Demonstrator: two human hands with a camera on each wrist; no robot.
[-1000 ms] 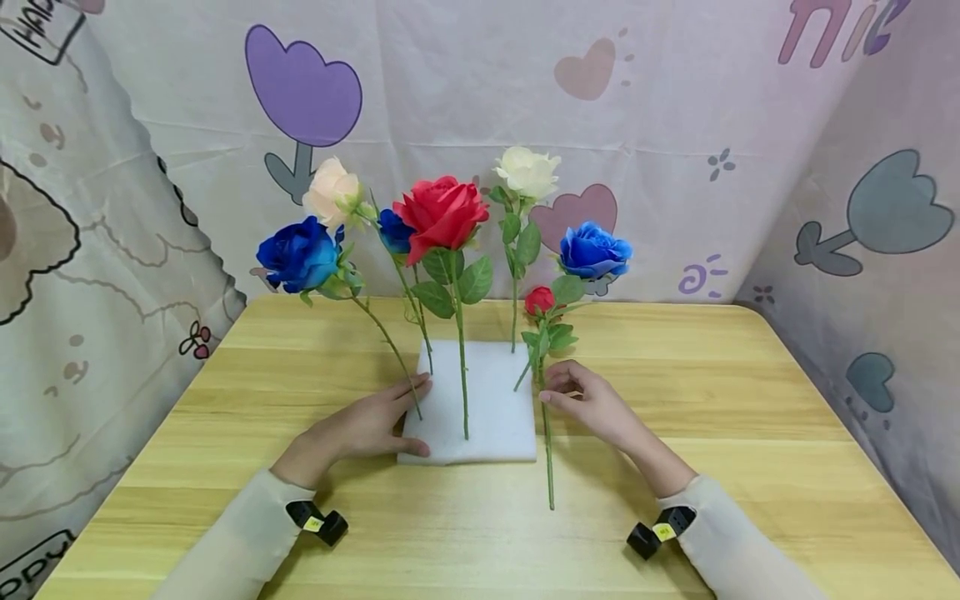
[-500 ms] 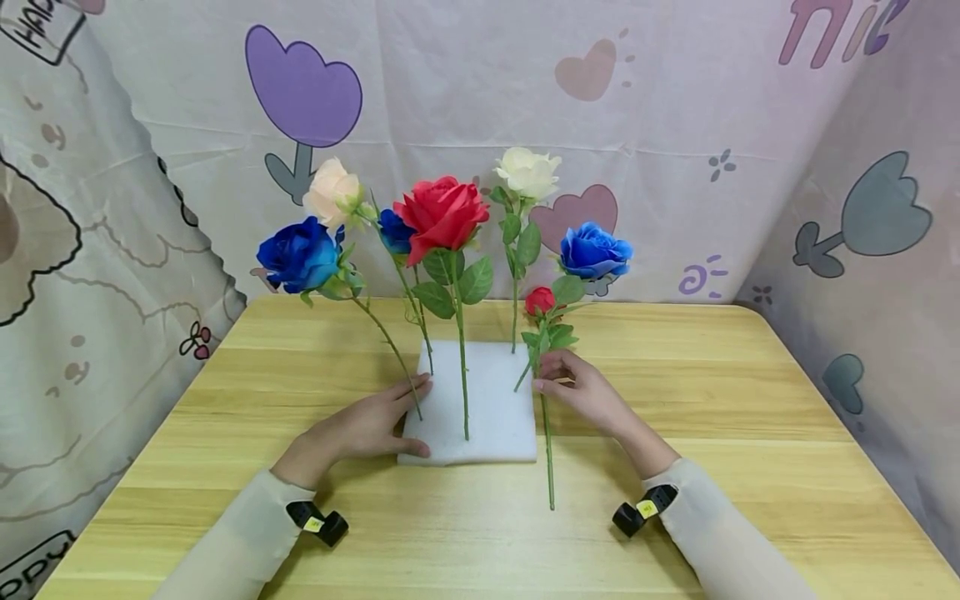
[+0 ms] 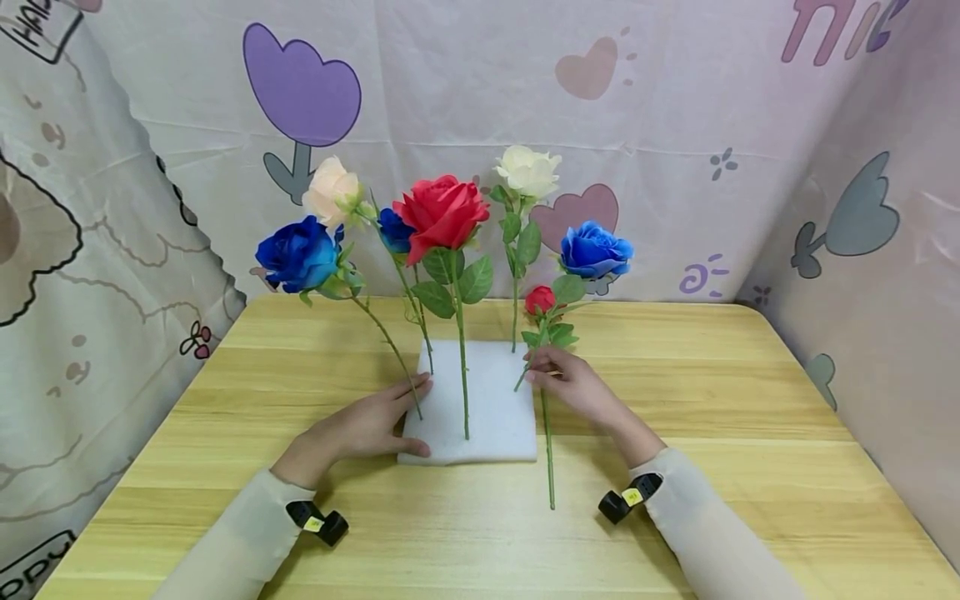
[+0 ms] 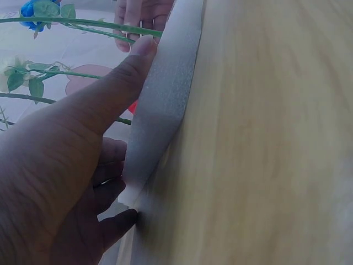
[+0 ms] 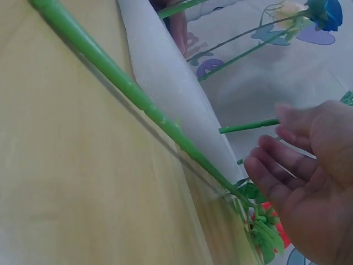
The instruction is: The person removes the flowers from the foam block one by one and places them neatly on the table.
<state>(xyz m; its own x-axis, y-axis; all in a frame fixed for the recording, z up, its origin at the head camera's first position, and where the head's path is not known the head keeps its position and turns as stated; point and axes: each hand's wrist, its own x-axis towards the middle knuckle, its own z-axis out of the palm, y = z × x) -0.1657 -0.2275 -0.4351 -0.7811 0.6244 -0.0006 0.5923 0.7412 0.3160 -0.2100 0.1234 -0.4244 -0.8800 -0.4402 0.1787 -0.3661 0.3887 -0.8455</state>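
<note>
My left hand (image 3: pixel 371 425) rests against the left side of a white foam block (image 3: pixel 495 417), its thumb at the front corner and its fingers along the edge. At the block's right side my right hand (image 3: pixel 577 387) pinches the green stem (image 5: pixel 248 127) of a blue rose (image 3: pixel 596 252) between thumb and fingertips. That stem's lower end meets the foam. A large red rose (image 3: pixel 442 215) stands in the block near the front. Another blue rose (image 3: pixel 298 254) leans out left past my left hand. Beside the right edge lies a small red rose (image 3: pixel 540 300), its long stem on the table.
At the back of the block stand a white rose (image 3: pixel 527 172), a peach rose (image 3: pixel 330 192) and a partly hidden blue rose (image 3: pixel 395 232). The wooden table (image 3: pixel 225 400) runs up to a printed cloth backdrop (image 3: pixel 450 75).
My right hand has moved left, from beside the small red rose's stem to the stem of the blue rose on the right. The left hand and the foam block have stayed put.
</note>
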